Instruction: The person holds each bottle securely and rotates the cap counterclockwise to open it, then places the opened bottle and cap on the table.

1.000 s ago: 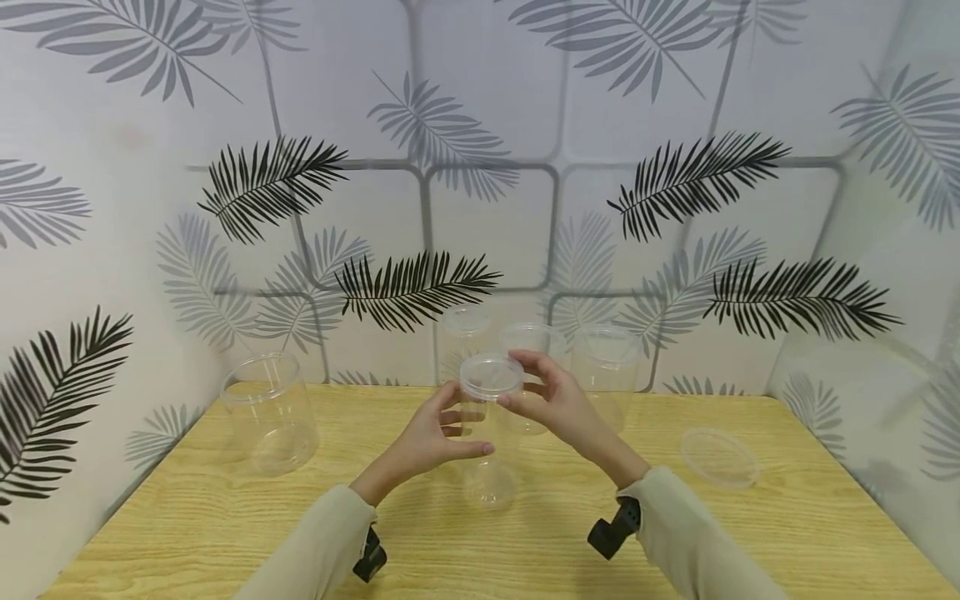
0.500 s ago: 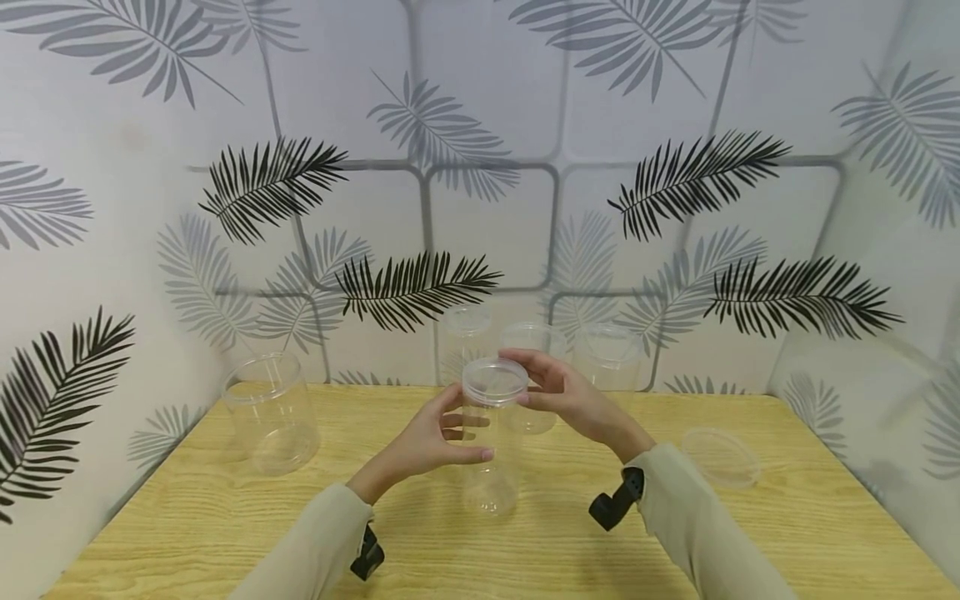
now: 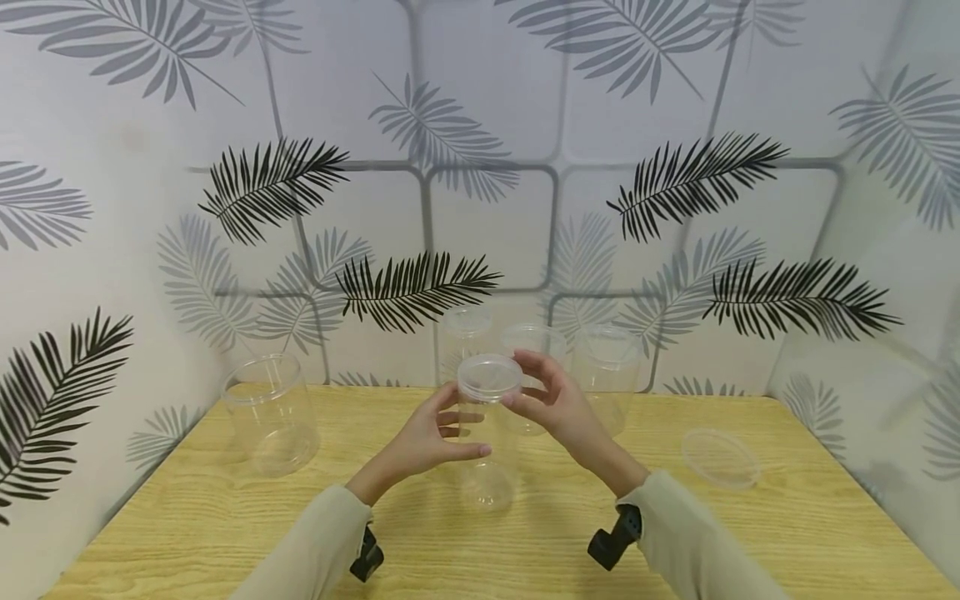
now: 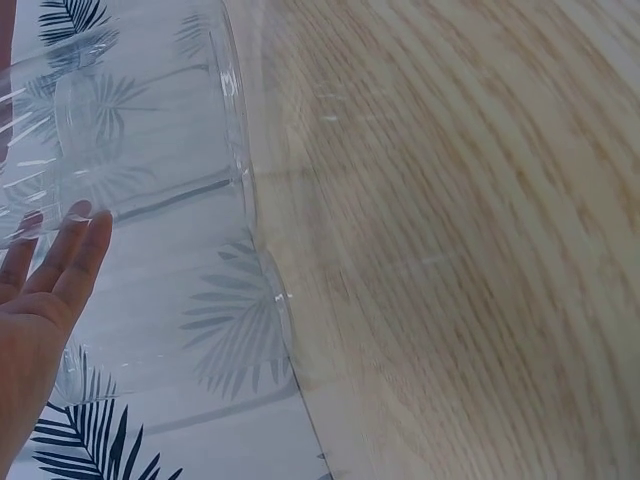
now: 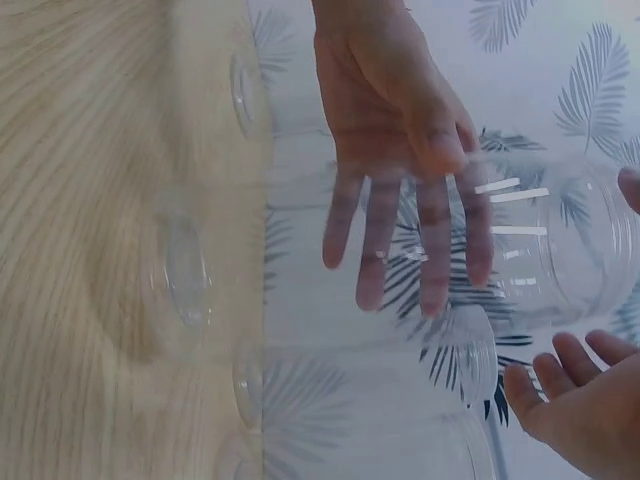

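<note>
A clear, tall plastic jar (image 3: 489,454) stands about upright at the middle of the table, with a clear round lid (image 3: 490,375) on its top. My left hand (image 3: 420,437) holds the jar's body from the left, thumb in front and fingers behind. In the right wrist view those left fingers (image 5: 375,240) show through the clear wall. With thumb and fingers at its edge, my right hand (image 3: 558,408) grips the lid from the right. In the left wrist view only part of the left hand (image 4: 45,310) shows, beside the jar wall. The frames do not show how tightly the lid sits.
Behind the hands stand several clear jars, among them a slim one (image 3: 467,333) and a wider one (image 3: 609,367). A wide lidless jar (image 3: 270,425) is at the left. One loose clear lid (image 3: 720,458) lies flat on the right of the wooden table (image 3: 247,533).
My right hand shifted to the right around the lid, then came back left to about its first place. The jar's top leaned slightly with it. My left hand stayed on the jar.
</note>
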`<state>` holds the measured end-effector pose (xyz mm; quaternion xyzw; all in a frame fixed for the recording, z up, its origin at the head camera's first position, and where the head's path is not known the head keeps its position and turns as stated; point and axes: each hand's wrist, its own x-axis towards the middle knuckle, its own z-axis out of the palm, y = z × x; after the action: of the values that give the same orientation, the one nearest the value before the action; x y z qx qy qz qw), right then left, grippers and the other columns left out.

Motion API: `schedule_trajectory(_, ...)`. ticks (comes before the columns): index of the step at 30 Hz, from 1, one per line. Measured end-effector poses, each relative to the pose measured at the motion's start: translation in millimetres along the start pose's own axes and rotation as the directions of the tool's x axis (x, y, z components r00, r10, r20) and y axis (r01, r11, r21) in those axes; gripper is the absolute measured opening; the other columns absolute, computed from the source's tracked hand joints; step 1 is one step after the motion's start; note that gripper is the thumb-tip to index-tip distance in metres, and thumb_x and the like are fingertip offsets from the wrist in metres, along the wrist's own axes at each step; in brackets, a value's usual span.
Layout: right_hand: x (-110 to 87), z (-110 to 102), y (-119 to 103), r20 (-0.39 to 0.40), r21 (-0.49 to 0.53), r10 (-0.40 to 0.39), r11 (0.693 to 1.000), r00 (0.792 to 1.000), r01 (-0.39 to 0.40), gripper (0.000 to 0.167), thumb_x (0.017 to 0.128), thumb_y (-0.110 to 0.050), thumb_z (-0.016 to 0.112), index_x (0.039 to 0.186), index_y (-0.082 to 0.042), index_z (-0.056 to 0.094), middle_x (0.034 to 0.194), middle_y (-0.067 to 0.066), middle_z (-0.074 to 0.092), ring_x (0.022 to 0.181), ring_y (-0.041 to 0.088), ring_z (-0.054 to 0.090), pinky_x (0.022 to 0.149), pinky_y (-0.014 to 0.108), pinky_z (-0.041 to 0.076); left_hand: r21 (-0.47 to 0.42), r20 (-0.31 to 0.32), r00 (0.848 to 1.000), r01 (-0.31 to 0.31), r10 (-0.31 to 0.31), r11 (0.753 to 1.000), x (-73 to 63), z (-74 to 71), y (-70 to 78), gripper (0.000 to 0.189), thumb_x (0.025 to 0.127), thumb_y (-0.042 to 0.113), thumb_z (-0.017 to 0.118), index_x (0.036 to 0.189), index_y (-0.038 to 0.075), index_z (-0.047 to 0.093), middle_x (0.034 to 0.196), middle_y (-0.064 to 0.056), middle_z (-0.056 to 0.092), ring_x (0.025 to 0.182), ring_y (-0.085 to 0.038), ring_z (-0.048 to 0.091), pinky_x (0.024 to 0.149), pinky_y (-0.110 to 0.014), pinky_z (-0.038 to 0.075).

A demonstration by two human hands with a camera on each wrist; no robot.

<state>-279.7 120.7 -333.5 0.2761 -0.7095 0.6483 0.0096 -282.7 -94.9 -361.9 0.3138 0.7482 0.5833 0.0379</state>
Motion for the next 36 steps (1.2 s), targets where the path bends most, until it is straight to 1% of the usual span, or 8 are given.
schedule_trajectory(2, -1.7, 4.5, -0.7, -0.032, -0.016, 0.009, 1.0, 0.999, -0.01, 0.062, 0.083, -0.016, 0.067, 0.135, -0.009, 0.034, 0.136, 0.014, 0.04, 0.115, 0.034, 0.049, 0.087, 0.033, 0.051, -0.001, -0.002, 1.0, 0.001, -0.001, 1.0, -1.3, 1.4, 5.9, 0.078, 0.074, 0.005, 0.074, 0.139, 0.012, 0.03, 0.133, -0.017, 0.045, 0.116, -0.036, 0.052, 0.094, -0.053, 0.043)
schedule_trajectory(5, -2.7, 9.5, -1.4, -0.06, -0.031, 0.015, 0.999, 0.998, -0.017, 0.061, 0.083, -0.015, 0.067, 0.134, -0.01, 0.036, 0.134, 0.013, 0.041, 0.113, 0.032, 0.05, 0.085, 0.033, 0.052, -0.007, -0.004, 1.0, 0.0, 0.0, 1.0, -0.9, 2.8, 5.8, 0.079, 0.074, 0.005, 0.074, 0.139, 0.012, 0.03, 0.133, -0.017, 0.045, 0.116, -0.037, 0.052, 0.094, -0.053, 0.043)
schedule_trajectory(11, -1.2, 8.1, 1.2, -0.049, -0.052, -0.017, 0.999, 0.999, 0.014, 0.058, 0.083, -0.015, 0.067, 0.133, -0.009, 0.038, 0.13, 0.013, 0.045, 0.111, 0.03, 0.051, 0.083, 0.031, 0.052, 0.002, -0.006, 1.0, -0.013, 0.013, 1.0, 5.3, 2.2, -15.1, 0.08, 0.073, 0.012, 0.076, 0.138, 0.022, 0.031, 0.133, -0.01, 0.047, 0.114, -0.03, 0.054, 0.093, -0.049, 0.046)
schedule_trajectory(15, 2.1, -1.8, 4.8, 0.048, -0.035, -0.035, 0.999, 0.998, 0.037, 0.059, 0.085, -0.017, 0.065, 0.135, -0.009, 0.036, 0.132, 0.014, 0.044, 0.115, 0.032, 0.049, 0.088, 0.035, 0.051, 0.01, 0.012, 0.999, -0.03, 0.03, 0.999, 5.9, 1.3, -19.1, 0.081, 0.073, 0.016, 0.077, 0.139, 0.023, 0.03, 0.133, -0.009, 0.047, 0.113, -0.028, 0.056, 0.092, -0.049, 0.046)
schedule_trajectory(19, 7.1, -13.9, 5.9, 0.182, 0.005, -0.022, 1.0, 0.983, 0.021, 0.059, 0.087, -0.02, 0.063, 0.138, -0.011, 0.034, 0.135, 0.013, 0.042, 0.118, 0.026, 0.048, 0.094, 0.039, 0.046, 0.03, 0.032, 0.998, -0.052, 0.051, 0.998, 5.6, 0.4, -20.3, 0.081, 0.073, 0.022, 0.078, 0.139, 0.022, 0.03, 0.132, -0.01, 0.048, 0.111, -0.026, 0.057, 0.089, -0.05, 0.047)
schedule_trajectory(25, 14.0, -24.9, 8.3, 0.287, 0.027, -0.003, 1.0, 0.958, -0.005, 0.06, 0.089, -0.02, 0.059, 0.141, -0.01, 0.031, 0.136, 0.01, 0.042, 0.122, 0.016, 0.046, 0.101, 0.047, 0.039, -0.009, 0.043, 0.999, -0.017, 0.017, 1.0, 6.2, 1.6, -17.4, 0.078, 0.072, 0.018, 0.078, 0.136, 0.024, 0.033, 0.132, -0.007, 0.048, 0.113, -0.026, 0.056, 0.092, -0.052, 0.045)
schedule_trajectory(30, 11.5, -24.1, 6.5, 0.258, 0.032, 0.006, 0.999, 0.966, -0.014, 0.063, 0.089, -0.019, 0.06, 0.142, -0.012, 0.028, 0.141, 0.011, 0.038, 0.126, 0.022, 0.042, 0.102, 0.045, 0.039, -0.015, 0.042, 0.999, -0.013, 0.014, 1.0, 6.1, 1.7, -16.8, 0.079, 0.073, 0.012, 0.076, 0.137, 0.02, 0.031, 0.134, -0.011, 0.046, 0.115, -0.029, 0.054, 0.093, -0.052, 0.044)
schedule_trajectory(36, 2.6, -13.1, 2.3, 0.128, 0.013, 0.003, 1.0, 0.992, -0.005, 0.067, 0.085, -0.022, 0.065, 0.141, -0.012, 0.029, 0.142, 0.013, 0.036, 0.122, 0.035, 0.044, 0.095, 0.039, 0.046, 0.004, 0.022, 1.0, -0.016, 0.016, 1.0, 6.2, -0.6, -17.2, 0.078, 0.074, 0.012, 0.076, 0.137, 0.022, 0.032, 0.134, -0.01, 0.046, 0.116, -0.031, 0.053, 0.094, -0.05, 0.045)
